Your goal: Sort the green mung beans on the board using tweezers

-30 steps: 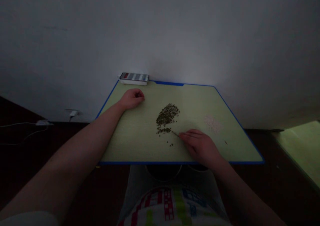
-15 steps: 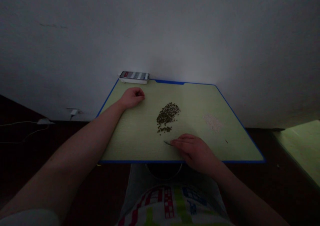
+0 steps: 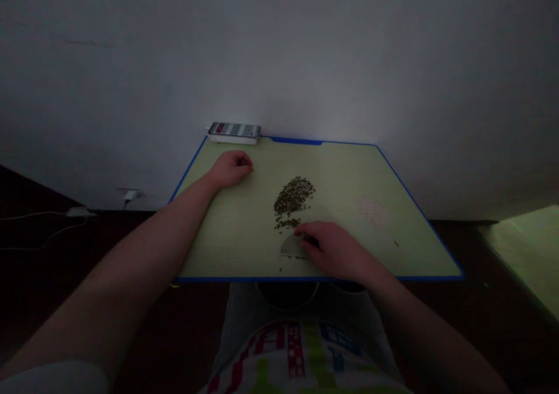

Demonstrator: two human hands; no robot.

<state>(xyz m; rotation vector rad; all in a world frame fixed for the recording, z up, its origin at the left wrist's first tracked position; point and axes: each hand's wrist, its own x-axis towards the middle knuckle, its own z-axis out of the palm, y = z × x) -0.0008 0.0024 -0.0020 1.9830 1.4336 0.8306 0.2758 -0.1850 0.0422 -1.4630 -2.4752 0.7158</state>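
My right hand [image 3: 334, 247] has its thumb and fingers closed on a clear half-round protractor [image 3: 292, 246] near the front of the board. Small dark bits lie along the protractor's near edge, and one sits by itself closer to me. Just beyond it is a pile of small dark green beans [image 3: 292, 199], with pale grains mixed in at its far end. My left hand [image 3: 233, 169] rests on the board at the far left, its fingers curled in and nothing visible in them.
A pale board [image 3: 236, 237] with a blue rim bears it all. A phone [image 3: 236, 129] lies on a white box [image 3: 233, 139] at the back left. Pale grains [image 3: 372, 210] spread at right, near a thin dark sliver [image 3: 396, 243]. A dark round container [image 3: 287, 296] is below the front edge.
My right hand has shifted slightly away from me and tilted the protractor, so its half-round face now shows. Small bits now show on its near side. The left hand stays put.
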